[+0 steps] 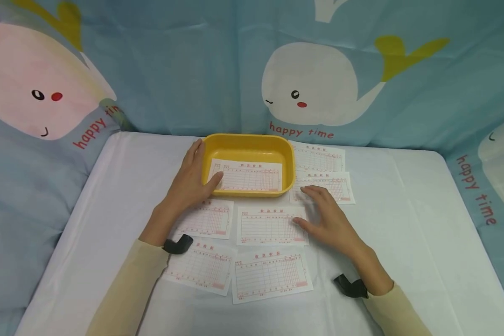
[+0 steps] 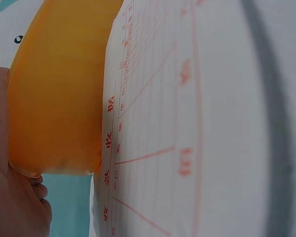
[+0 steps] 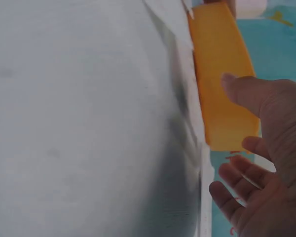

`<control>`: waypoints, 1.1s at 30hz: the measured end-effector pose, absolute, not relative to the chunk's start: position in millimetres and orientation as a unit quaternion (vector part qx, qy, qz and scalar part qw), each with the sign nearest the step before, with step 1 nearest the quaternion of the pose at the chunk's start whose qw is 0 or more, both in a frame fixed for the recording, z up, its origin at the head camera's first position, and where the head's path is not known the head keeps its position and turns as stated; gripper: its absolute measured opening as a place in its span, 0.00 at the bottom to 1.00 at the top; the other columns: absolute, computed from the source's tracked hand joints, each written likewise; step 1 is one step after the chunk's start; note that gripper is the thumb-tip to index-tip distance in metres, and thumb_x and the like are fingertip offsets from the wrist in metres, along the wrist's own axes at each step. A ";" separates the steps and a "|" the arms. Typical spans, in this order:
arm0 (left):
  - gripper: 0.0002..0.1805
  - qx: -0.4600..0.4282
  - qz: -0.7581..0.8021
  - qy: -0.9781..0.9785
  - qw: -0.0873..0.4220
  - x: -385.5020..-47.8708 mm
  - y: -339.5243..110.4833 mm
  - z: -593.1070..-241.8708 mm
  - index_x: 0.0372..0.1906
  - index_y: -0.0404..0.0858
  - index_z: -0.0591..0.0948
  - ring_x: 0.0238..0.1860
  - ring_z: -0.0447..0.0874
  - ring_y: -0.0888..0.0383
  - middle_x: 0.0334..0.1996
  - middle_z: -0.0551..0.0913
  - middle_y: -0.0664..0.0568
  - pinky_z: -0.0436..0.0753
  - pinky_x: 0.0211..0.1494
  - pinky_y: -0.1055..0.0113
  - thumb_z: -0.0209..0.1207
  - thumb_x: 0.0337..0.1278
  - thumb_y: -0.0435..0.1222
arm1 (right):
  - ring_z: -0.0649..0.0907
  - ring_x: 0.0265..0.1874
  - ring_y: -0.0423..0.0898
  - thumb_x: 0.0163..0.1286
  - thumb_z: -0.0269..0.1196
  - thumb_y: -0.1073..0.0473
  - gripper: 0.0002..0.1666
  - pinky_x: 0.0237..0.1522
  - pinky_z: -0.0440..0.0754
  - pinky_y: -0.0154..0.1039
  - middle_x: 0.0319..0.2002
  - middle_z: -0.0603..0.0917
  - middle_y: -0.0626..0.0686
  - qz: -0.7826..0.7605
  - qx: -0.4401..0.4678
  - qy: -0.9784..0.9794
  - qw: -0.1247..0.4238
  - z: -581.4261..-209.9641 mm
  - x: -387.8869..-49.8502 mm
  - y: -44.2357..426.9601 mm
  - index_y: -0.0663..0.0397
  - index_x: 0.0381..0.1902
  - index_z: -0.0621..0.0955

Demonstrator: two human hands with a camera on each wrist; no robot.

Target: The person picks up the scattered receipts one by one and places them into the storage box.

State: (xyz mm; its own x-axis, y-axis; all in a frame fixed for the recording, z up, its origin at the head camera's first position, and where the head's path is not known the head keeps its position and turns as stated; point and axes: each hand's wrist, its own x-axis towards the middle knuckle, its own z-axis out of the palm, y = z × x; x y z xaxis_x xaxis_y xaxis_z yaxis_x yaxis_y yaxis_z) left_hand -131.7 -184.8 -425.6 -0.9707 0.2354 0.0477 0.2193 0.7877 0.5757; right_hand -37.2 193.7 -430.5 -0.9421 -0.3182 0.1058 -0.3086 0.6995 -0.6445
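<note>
A yellow tray (image 1: 249, 192) stands at the back of the table with a printed slip (image 1: 248, 176) lying inside. My left hand (image 1: 189, 182) grips its left end, the thumb over the front left rim and the fingers along the outer side; in the left wrist view the hand (image 2: 15, 192) lies against the yellow wall (image 2: 59, 98). My right hand (image 1: 332, 224) hovers, fingers apart and gently bent, holding nothing, over the right edge of a slip (image 1: 264, 228) in front of the tray. In the right wrist view the right hand (image 3: 276, 163) appears before the tray (image 3: 222, 84).
Two slips (image 1: 319, 158) (image 1: 327, 186) lie right of the tray. Nearer the front are more slips, at the left (image 1: 210, 219), front left (image 1: 201, 266) and front centre (image 1: 270, 277). A blue curtain (image 1: 185, 70) with whale prints hangs behind the white-covered table (image 1: 403, 233).
</note>
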 end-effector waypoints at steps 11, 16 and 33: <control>0.55 0.123 0.302 0.945 0.009 -131.9 -185.2 -427.4 0.88 0.44 0.39 0.88 0.45 0.45 0.89 0.39 0.49 0.58 0.86 0.41 0.57 0.71 0.57 | 0.77 0.64 0.54 0.57 0.82 0.46 0.48 0.68 0.76 0.55 0.65 0.79 0.55 -0.287 -0.188 0.939 0.027 -437.3 -24.6 190.7 0.52 0.73 0.76; 0.55 0.122 0.305 0.944 0.008 -131.7 -185.9 -427.4 0.88 0.44 0.39 0.88 0.45 0.45 0.89 0.40 0.48 0.58 0.86 0.41 0.57 0.71 0.57 | 0.78 0.56 0.52 0.58 0.82 0.47 0.46 0.60 0.77 0.51 0.59 0.81 0.55 -0.270 -0.195 0.943 0.025 -435.3 -22.2 188.3 0.52 0.71 0.79; 0.54 0.123 0.303 0.945 0.011 -131.5 -185.0 -427.0 0.88 0.41 0.40 0.88 0.44 0.44 0.88 0.40 0.47 0.57 0.87 0.40 0.56 0.72 0.56 | 0.85 0.46 0.41 0.69 0.73 0.61 0.21 0.54 0.85 0.47 0.51 0.90 0.45 -0.329 -0.164 0.929 0.049 -436.0 -14.6 185.9 0.48 0.59 0.85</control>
